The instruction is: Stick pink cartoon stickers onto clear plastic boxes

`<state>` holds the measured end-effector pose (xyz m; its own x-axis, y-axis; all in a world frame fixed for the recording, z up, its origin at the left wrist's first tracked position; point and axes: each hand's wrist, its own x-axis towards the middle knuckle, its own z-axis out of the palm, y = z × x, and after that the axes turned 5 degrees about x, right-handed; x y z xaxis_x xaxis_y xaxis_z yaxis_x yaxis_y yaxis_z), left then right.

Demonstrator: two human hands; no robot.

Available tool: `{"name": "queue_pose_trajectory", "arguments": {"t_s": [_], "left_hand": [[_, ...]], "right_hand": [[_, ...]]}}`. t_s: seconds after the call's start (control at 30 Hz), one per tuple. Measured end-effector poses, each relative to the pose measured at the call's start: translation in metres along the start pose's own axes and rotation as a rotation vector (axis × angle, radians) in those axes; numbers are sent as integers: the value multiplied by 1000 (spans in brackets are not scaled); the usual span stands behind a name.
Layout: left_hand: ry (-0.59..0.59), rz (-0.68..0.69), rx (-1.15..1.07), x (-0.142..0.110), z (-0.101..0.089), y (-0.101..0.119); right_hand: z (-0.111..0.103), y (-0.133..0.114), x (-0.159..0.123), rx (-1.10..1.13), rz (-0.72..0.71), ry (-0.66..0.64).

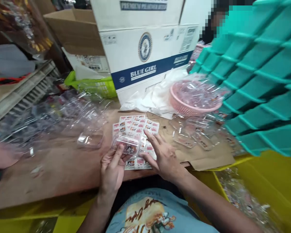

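Observation:
My left hand (pixel 113 165) grips a clear plastic box (pixel 127 144), its thumb pressed on the near left side. Dark and pink shapes show through the plastic. Beneath the box lie several sheets of printed stickers (pixel 149 124), fanned out on the table. My right hand (pixel 163 153) hovers just right of the box over the sheets, fingers stretched and apart, holding nothing I can see. Whether its fingertips touch a sheet I cannot tell.
Clear plastic boxes (pixel 89 137) are heaped at left on the wooden table (pixel 55 174). At right stand a pink basket (pixel 184 106) of clear packs, more clear boxes (pixel 201 129) on cardboard, and stacked teal trays (pixel 262 94). A white carton (pixel 126 58) rises behind; yellow bins (pixel 269 184) sit below.

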<state>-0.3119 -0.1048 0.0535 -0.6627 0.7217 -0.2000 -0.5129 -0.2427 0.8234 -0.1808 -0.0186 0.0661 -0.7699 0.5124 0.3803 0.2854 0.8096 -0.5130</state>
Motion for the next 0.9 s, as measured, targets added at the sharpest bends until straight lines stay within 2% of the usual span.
{"name": "queue_pose_trajectory", "arguments": {"t_s": [0.1, 0.17, 0.23, 0.3, 0.33, 0.4, 0.43, 0.5, 0.6, 0.67, 0.73, 0.83, 0.9], "left_hand": [[-252, -52, 145, -1, 10, -3], [-334, 47, 337, 6, 7, -4], [-285, 265, 650, 21, -5, -4], [-183, 493, 1012, 40, -20, -6], [-149, 564, 1175, 49, -27, -8], [-112, 589, 1418, 66, -38, -15], [-97, 564, 1488, 72, -42, -20], [-70, 507, 1536, 82, -45, -28], [-56, 473, 1398, 86, -44, -35], [-70, 451, 1222, 81, -41, -31], [-116, 374, 1022, 71, -37, -22], [-205, 196, 753, 54, -32, -3], [-208, 108, 603, 48, -30, 8]], "right_hand": [[-29, 14, 6, 178, -46, 52], [-55, 34, 4, 98, -10, 177], [-86, 63, -3, -135, 58, 276], [-114, 96, -12, -370, 85, 216], [-124, 111, -16, -474, 90, 165], [-131, 130, -21, -617, 87, 132], [-128, 133, -21, -632, 67, 165], [-110, 126, -16, -515, -7, 262], [-69, 101, 6, -192, -115, 273], [-45, 87, 32, -59, -105, 199], [-30, 82, 61, 45, -32, 109], [-19, 86, 99, 360, 129, -155], [-14, 89, 112, 603, 194, -322]]}}
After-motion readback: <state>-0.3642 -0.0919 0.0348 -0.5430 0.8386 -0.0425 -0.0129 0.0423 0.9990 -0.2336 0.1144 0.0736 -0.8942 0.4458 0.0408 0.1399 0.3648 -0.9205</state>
